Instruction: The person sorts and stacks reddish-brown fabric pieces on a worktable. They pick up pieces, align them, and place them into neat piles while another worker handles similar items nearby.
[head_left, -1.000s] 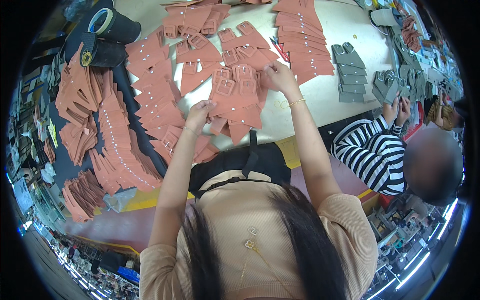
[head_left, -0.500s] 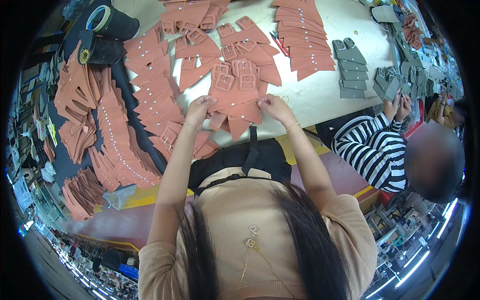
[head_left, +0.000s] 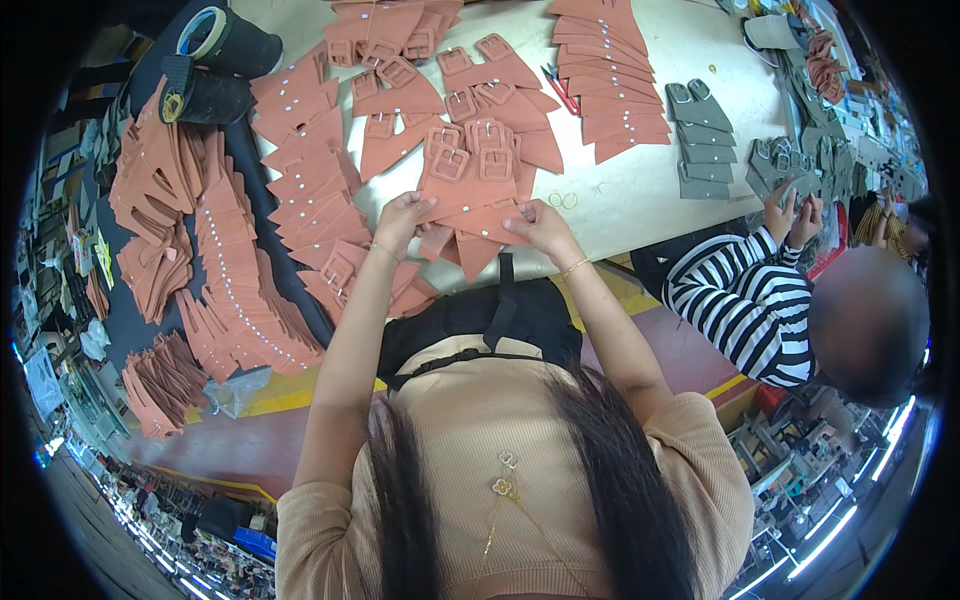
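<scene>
A coral-coloured strap piece [head_left: 468, 222] with covered square buckles [head_left: 450, 164] lies before me at the table's near edge. At its left side my left hand [head_left: 404, 218] pinches the piece between thumb and fingers. My right hand [head_left: 543, 224] grips its lower right edge the same way. More coral pieces lie under and beyond it, so which layers are held together is partly hidden. Some of these also carry buckles [head_left: 395, 70].
Overlapping rows of coral pieces [head_left: 310, 185] lie left, another stack [head_left: 610, 90] far right. Red-handled snippers [head_left: 562, 92] rest beside that stack. Black tape-like rolls [head_left: 205, 95] stand far left. Grey pieces [head_left: 706, 150] lie right, near a co-worker in a striped sleeve [head_left: 745, 290].
My right hand has shifted slightly inward and down along the coral piece's edge. Rubber-band-like loops now show beside it on the table. My left hand stays nearly in place.
</scene>
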